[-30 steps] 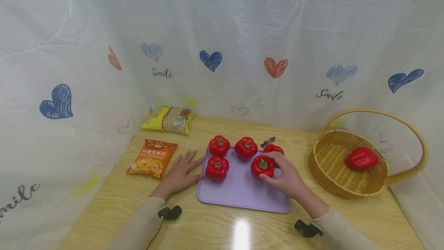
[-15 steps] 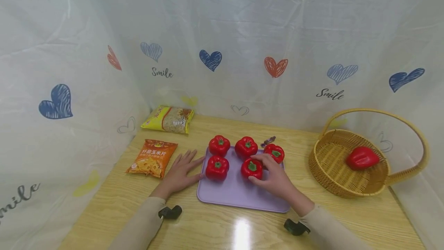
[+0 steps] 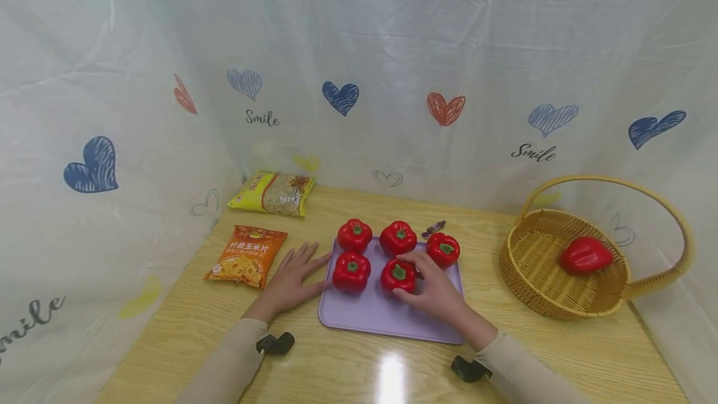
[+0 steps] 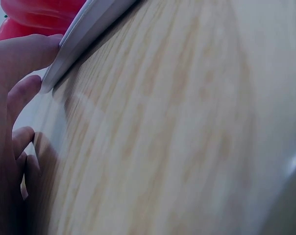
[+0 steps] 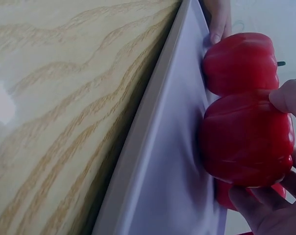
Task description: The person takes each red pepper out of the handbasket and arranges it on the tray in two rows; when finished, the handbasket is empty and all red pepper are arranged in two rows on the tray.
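Note:
My right hand (image 3: 434,292) grips a red bell pepper (image 3: 397,277) by its side, thumb in front and fingers behind, at the middle of the purple tray (image 3: 370,320). In the right wrist view the held bell pepper (image 5: 248,139) sits low against the tray, next to another pepper (image 5: 241,63). My left hand (image 3: 290,282) lies with fingers spread on the table, its thumb touching the tray's left edge; the left wrist view shows that thumb (image 4: 35,51) at the rim. Several more red bell peppers, such as the front left one (image 3: 351,272), stand stem up on the tray.
A wicker basket (image 3: 518,285) with a tall handle stands at the right, holding one red bell pepper (image 3: 586,255). Behind the tray lies a small purple-wrapped item (image 3: 434,229). An orange snack bag (image 3: 247,255) and a yellow bag (image 3: 272,193) lie at the left.
My right hand has moved left across the tray with the bell pepper, bringing it nearer the front left one. The back right pepper is now uncovered. My left hand has stayed still.

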{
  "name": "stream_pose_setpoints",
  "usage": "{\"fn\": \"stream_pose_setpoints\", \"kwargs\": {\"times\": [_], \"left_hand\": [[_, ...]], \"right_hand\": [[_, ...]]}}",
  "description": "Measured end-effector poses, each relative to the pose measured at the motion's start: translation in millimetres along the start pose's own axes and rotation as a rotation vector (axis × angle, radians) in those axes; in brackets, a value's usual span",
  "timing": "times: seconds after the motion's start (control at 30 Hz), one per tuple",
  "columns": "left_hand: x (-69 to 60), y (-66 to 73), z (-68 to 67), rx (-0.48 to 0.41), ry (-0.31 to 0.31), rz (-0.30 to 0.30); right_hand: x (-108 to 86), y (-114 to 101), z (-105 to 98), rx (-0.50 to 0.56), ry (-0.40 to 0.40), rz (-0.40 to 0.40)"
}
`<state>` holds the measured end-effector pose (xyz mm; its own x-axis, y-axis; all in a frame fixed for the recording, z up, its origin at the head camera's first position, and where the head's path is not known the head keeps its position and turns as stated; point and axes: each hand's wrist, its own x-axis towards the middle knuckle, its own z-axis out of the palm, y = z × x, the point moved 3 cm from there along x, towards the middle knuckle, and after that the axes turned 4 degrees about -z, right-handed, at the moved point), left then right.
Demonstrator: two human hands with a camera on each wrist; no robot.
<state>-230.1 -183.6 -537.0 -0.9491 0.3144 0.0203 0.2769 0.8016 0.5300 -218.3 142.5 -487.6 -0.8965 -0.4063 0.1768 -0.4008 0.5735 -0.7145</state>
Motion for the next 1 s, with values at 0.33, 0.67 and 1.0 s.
{"fn": "stream_pose_setpoints", "kwargs": {"times": [0.33,0.67,1.0], "left_hand": [[0.2,-2.0,1.9,0.005,-0.005,-0.018],[0.4,-1.2,1.8,0.0,0.008,0.0],[0.4,1.1,0.0,-0.001,-0.001,-0.009]], "right_hand": [[0.7,-0.4,3.9,-0.039,-0.027,0.026],[-0.8,-0.4,1.5,-0.068,-0.013,0.003],[-3.1,-0.2,-3.8,-0.035,0.001,-0.041]]}}
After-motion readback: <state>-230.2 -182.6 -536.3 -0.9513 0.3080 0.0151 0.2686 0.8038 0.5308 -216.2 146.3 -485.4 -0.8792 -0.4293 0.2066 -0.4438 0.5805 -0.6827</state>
